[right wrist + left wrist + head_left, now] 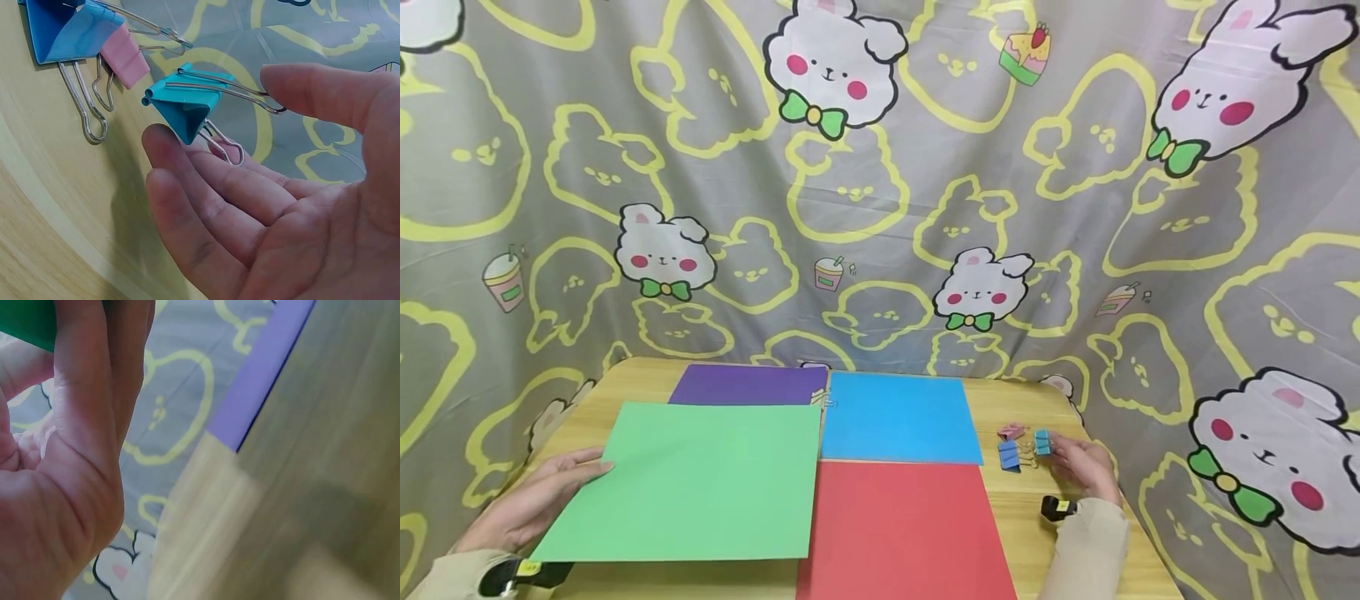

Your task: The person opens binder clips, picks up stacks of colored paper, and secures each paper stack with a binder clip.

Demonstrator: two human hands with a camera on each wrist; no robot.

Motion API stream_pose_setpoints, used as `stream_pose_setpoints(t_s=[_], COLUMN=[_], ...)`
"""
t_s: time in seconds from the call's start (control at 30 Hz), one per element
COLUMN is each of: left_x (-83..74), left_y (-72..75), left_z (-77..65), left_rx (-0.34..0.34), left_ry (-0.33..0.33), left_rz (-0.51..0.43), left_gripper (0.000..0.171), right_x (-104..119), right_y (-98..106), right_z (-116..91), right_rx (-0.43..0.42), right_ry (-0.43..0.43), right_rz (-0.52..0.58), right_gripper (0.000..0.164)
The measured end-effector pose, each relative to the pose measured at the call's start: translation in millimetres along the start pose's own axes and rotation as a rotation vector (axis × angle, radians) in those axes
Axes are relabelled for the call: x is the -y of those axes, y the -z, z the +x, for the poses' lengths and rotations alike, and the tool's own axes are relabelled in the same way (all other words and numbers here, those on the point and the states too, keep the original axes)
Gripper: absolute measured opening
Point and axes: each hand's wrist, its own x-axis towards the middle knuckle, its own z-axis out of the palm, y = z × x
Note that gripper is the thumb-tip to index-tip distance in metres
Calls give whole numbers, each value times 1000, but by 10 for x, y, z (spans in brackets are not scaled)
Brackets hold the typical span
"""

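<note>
The left hand, fingers closed to a thin pinch, grips the left edge of a smooth, plain green sheet, which is raised over the worktop with its long axis running left to right. Farther right, just beside a blue binder clip, the right hand holds a teal binder clip between thumb and half-curled fingers, its silvery wire handles pointing back toward the palm.
</note>
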Motion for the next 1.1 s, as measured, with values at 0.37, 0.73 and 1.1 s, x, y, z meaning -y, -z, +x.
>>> stream_pose_setpoints(t_s=[0.37,0.73,1.1], left_x=[-61,-232,-349], left_y=[-221,-473,-627], left_z=[39,156,220], left_rx=[-26,-3,1], left_ry=[-122,-173,-227], left_rz=[-102,-77,-80], left_gripper=[45,80,80], right_x=[25,47,93], right_y=[-62,-33,-17], right_z=[-45,-53,-68], right_rx=[-2,-23,-33], right_ry=[20,44,49], right_rz=[119,29,-54], right_gripper=[71,72,81])
